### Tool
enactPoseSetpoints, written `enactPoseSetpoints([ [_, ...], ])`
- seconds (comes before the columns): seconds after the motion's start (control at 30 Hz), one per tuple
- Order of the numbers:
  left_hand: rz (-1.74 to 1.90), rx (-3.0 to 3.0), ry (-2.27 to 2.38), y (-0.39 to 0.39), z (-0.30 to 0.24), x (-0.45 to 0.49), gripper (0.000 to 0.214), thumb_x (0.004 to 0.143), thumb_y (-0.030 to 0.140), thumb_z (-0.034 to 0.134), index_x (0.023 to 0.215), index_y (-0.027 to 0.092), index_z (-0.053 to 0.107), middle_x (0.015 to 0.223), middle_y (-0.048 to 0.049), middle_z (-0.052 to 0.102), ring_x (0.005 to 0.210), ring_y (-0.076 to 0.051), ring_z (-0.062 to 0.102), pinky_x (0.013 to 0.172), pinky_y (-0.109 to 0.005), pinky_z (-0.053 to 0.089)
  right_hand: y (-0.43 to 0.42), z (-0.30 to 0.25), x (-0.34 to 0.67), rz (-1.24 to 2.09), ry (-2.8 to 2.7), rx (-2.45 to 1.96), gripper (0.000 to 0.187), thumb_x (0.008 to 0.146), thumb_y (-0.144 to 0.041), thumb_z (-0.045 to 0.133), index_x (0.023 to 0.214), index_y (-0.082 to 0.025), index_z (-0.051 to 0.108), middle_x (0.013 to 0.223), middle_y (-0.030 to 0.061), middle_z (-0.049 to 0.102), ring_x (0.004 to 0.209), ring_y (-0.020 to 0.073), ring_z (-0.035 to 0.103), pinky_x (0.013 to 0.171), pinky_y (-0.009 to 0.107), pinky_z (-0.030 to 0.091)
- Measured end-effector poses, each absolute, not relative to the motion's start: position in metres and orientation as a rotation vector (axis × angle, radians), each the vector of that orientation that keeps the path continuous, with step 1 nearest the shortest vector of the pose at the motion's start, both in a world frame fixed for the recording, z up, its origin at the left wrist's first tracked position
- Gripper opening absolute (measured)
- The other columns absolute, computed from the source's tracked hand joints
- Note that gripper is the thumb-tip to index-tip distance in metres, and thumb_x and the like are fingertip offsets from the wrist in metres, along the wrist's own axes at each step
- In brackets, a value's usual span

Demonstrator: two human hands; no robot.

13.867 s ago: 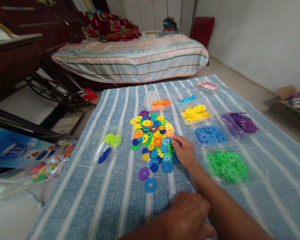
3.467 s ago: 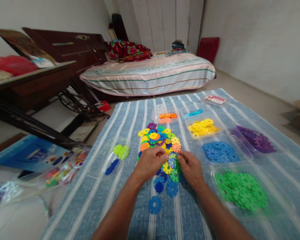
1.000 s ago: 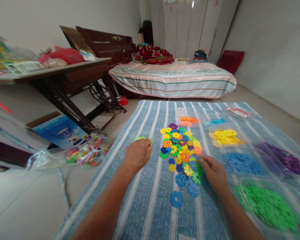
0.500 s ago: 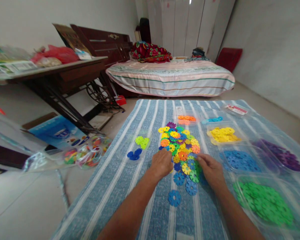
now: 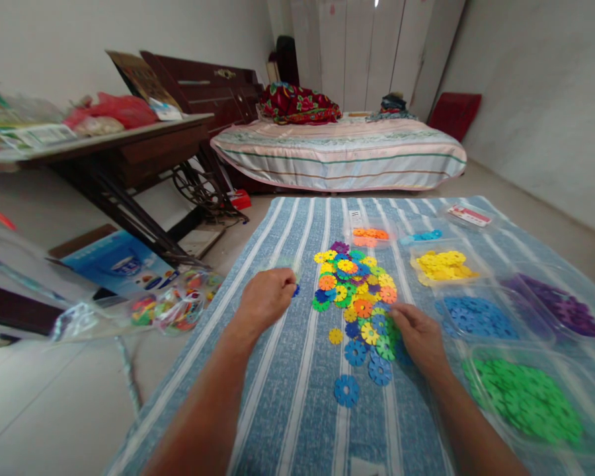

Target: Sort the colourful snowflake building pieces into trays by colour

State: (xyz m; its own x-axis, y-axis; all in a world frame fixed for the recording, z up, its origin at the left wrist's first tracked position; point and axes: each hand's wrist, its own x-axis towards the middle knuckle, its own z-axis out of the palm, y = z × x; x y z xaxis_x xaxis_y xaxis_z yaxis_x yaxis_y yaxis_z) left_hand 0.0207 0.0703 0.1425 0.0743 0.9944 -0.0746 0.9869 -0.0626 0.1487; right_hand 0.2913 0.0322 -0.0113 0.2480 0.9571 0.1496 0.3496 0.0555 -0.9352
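The left hand point(image 5: 268, 295) is curled with a dark blue disc point(image 5: 296, 290) pinched at its fingertips, and it blocks most of the clear container point(image 5: 283, 263) below it. The right hand point(image 5: 419, 334) has its thumb and forefinger drawn together at the edge of the mixed pile point(image 5: 361, 284); whether they grip a piece I cannot tell. The pile lies between the hands on the table's striped cloth point(image 5: 297, 410), with a lone yellow disc point(image 5: 335, 336) on its left-hand side. To the right of the right hand are green discs point(image 5: 530, 400), blue discs point(image 5: 480, 317) and purple discs point(image 5: 575, 307); yellow discs point(image 5: 446, 266) and orange discs point(image 5: 370, 234) sit beyond it. A bed point(image 5: 337, 155) stands past both hands, a blue carton point(image 5: 119, 261) left of the left one.
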Motion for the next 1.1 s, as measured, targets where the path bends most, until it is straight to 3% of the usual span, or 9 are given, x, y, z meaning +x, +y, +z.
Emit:
enactPoseSetpoints([
  [0.27, -0.577, 2.031, 2.233, 0.079, 0.150, -0.011, 0.027, 0.075, 0.013, 0.046, 0.090, 0.018, 0.068, 0.101, -0.0121, 0.069, 0.096, -0.027, 0.064, 0.071, -0.032, 0.046, 0.033, -0.010, 0.290, 0.740, -1.282, -1.501, 0.028, 0.077, -0.043, 0.057, 0.084, -0.019, 0.071, 0.085, 0.0042, 0.071, 0.081, 0.0215, 0.064, 0.076, 0.034, 0.049],
  [0.4, -0.382, 2.108, 2.295, 0.070, 0.150, 0.004, 0.027, 0.082, 0.021, 0.043, 0.093, 0.018, 0.067, 0.099, -0.0121, 0.070, 0.095, -0.026, 0.064, 0.075, -0.033, 0.047, 0.032, -0.011, 0.290, 0.750, -1.282, -1.507, 0.029, 0.078, -0.043, 0.057, 0.086, -0.019, 0.071, 0.085, 0.0042, 0.071, 0.081, 0.0212, 0.064, 0.076, 0.034, 0.049],
  [0.53, -0.215, 2.261, 1.900, 0.054, 0.132, 0.045, 0.027, 0.086, 0.028, 0.042, 0.083, 0.021, 0.067, 0.090, -0.0053, 0.071, 0.087, -0.021, 0.065, 0.072, -0.028, 0.046, 0.032, -0.010, 0.291, 0.748, -1.276, -1.505, 0.029, 0.077, -0.043, 0.058, 0.086, -0.019, 0.071, 0.084, 0.0038, 0.071, 0.080, 0.0210, 0.064, 0.076, 0.034, 0.049],
  [0.7, -0.252, 2.309, 1.749, 0.039, 0.090, 0.095, 0.028, 0.083, 0.035, 0.045, 0.083, 0.019, 0.068, 0.088, -0.0092, 0.071, 0.089, -0.025, 0.066, 0.072, -0.031, 0.048, 0.032, -0.009, 0.291, 0.740, -1.285, -1.485, 0.029, 0.078, -0.044, 0.057, 0.085, -0.020, 0.071, 0.084, 0.0047, 0.071, 0.080, 0.0220, 0.064, 0.076, 0.035, 0.050],
  [0.9, -0.177, 2.236, 1.752, 0.042, 0.074, 0.109, 0.021, 0.078, 0.029, 0.050, 0.086, 0.018, 0.066, 0.096, -0.0098, 0.069, 0.094, -0.025, 0.064, 0.073, -0.031, 0.046, 0.033, -0.008, 0.290, 0.707, -1.300, -1.486, 0.029, 0.078, -0.044, 0.057, 0.084, -0.020, 0.071, 0.085, 0.0046, 0.072, 0.082, 0.0223, 0.065, 0.077, 0.035, 0.050],
  [1.1, 0.052, 2.047, 1.694, 0.047, 0.068, 0.102, 0.005, 0.072, 0.023, 0.059, 0.073, 0.019, 0.061, 0.076, -0.0009, 0.066, 0.075, -0.017, 0.062, 0.061, -0.025, 0.039, 0.033, -0.011, 0.291, 0.719, -1.303, -1.480, 0.029, 0.079, -0.044, 0.056, 0.086, -0.020, 0.071, 0.084, 0.0047, 0.072, 0.080, 0.0221, 0.064, 0.077, 0.036, 0.050],
])
